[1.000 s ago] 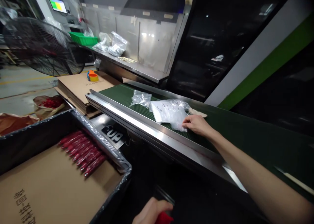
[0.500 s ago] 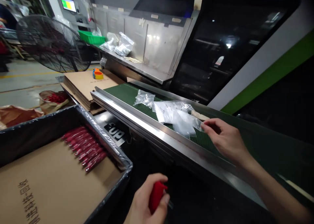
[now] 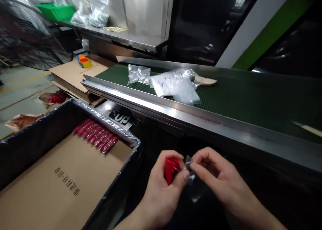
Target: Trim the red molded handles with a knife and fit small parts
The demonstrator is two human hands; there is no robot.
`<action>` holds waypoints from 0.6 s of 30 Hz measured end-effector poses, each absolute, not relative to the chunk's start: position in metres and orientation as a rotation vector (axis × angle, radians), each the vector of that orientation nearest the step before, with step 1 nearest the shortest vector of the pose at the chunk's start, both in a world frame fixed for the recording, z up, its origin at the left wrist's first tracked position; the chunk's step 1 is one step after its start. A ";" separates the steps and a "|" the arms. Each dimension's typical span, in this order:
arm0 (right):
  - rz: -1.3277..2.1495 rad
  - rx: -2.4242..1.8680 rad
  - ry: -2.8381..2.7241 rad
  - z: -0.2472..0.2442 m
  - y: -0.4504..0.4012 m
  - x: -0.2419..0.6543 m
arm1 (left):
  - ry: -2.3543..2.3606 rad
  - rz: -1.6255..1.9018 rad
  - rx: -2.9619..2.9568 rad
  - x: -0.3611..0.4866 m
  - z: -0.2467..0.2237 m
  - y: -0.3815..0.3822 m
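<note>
My left hand (image 3: 162,188) is closed around a glossy red piece (image 3: 171,170), whose exact kind I cannot make out. Close beside it, my right hand (image 3: 217,173) pinches a small transparent plastic bag (image 3: 188,162). The bag hangs between both hands, in front of the conveyor's metal edge; its lower part is hard to see against the dark. On the green conveyor belt (image 3: 233,99) beyond lie a stack of plastic bags (image 3: 187,90), a white bag with dark marks (image 3: 167,82) and a crumpled transparent bag (image 3: 139,75).
A black-lined bin (image 3: 113,179) at left holds cardboard and a row of red plastic-wrapped pieces (image 3: 95,136). Flat cardboard (image 3: 67,74) bears a tape roll (image 3: 87,62). A tan piece (image 3: 206,81) and a thin pale-handled tool (image 3: 312,130) lie on the belt.
My right hand has drawn back from the bags on the belt, bringing a small transparent bag down to my left hand. The left still grips the red piece. The view has shifted.
</note>
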State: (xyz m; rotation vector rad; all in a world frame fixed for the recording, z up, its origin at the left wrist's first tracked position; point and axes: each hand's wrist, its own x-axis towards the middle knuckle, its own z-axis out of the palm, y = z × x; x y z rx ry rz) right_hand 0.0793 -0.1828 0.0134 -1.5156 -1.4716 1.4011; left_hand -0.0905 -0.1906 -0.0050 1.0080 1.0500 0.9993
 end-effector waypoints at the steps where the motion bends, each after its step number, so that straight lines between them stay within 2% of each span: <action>1: 1.267 -1.570 -1.563 0.011 -0.185 0.083 | 1.095 1.007 1.019 -0.089 -0.008 -0.190; 6: 0.734 -1.448 -1.954 0.013 -0.195 0.092 | 1.332 1.009 1.543 -0.080 -0.025 -0.186; 10: 0.643 -1.332 -2.056 0.022 -0.200 0.089 | 1.204 0.932 1.770 -0.076 -0.031 -0.190; 14: 0.584 -1.251 -1.941 0.024 -0.211 0.095 | 1.263 0.886 1.748 -0.078 -0.036 -0.186; 18: 0.243 -1.489 -1.698 0.017 -0.233 0.118 | 1.425 0.874 1.534 -0.085 -0.041 -0.168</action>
